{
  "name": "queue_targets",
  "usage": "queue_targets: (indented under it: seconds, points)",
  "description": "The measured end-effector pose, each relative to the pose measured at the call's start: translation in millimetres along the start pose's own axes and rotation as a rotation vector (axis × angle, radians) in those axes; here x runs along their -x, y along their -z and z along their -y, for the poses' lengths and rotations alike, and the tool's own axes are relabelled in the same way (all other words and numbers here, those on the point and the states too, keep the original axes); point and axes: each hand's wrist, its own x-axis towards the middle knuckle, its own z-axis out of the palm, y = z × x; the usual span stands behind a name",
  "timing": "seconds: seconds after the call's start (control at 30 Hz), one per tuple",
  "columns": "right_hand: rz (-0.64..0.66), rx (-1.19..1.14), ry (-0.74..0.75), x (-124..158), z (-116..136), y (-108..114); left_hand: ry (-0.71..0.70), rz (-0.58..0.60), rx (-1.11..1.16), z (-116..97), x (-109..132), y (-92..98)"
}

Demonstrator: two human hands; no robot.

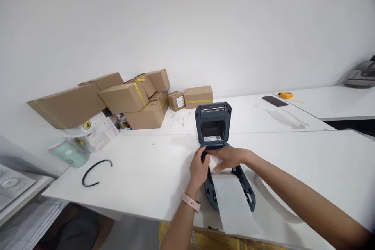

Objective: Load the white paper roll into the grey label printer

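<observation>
A dark blue-grey label printer (213,127) stands on the white table (140,172) with its lid raised. A wide strip of white label paper (231,199) runs from inside it toward me, past the table's front edge. My left hand (198,170), with a pink watch at the wrist, grips the printer's left side beside the paper roll. My right hand (230,157) lies flat across the top of the roll inside the printer, fingers pressing on the paper.
Several cardboard boxes (125,97) are piled at the back left against the wall. A mint-green roll (70,152), a black cable loop (95,172), a phone (274,101) and a yellow tape measure (285,95) lie on the tables.
</observation>
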Motion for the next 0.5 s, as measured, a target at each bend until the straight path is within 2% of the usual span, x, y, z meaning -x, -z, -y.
queue_targets:
  seconds: [0.13, 0.2, 0.27, 0.37, 0.4, 0.43, 0.47, 0.5]
  points:
    - [-0.001, 0.013, -0.045, 2, 8, 1, 0.006, 0.001, 0.007, -6, 0, 1.1]
    - [-0.011, 0.021, -0.065, 4, 13, 1, 0.027, 0.008, 0.023, -10, 8, 0.5]
    - [-0.034, 0.026, -0.083, 8, 19, 2, 0.081, 0.013, 0.100, -9, 29, -1.5]
    - [-0.095, -0.004, -0.069, 23, 29, 8, 0.210, -0.001, 0.320, 6, 84, -5.9]
    - [-0.165, -0.052, -0.038, 30, 33, 13, 0.248, -0.050, 0.373, 14, 106, -7.1]
    - [-0.280, -0.117, 0.002, 38, 37, 19, 0.270, -0.166, 0.400, 22, 128, -7.9]
    - [-0.448, -0.186, 0.039, 44, 41, 27, 0.298, -0.262, 0.404, 30, 148, -8.5]
    - [-0.660, -0.245, 0.061, 50, 45, 37, 0.356, -0.306, 0.396, 36, 165, -8.9]
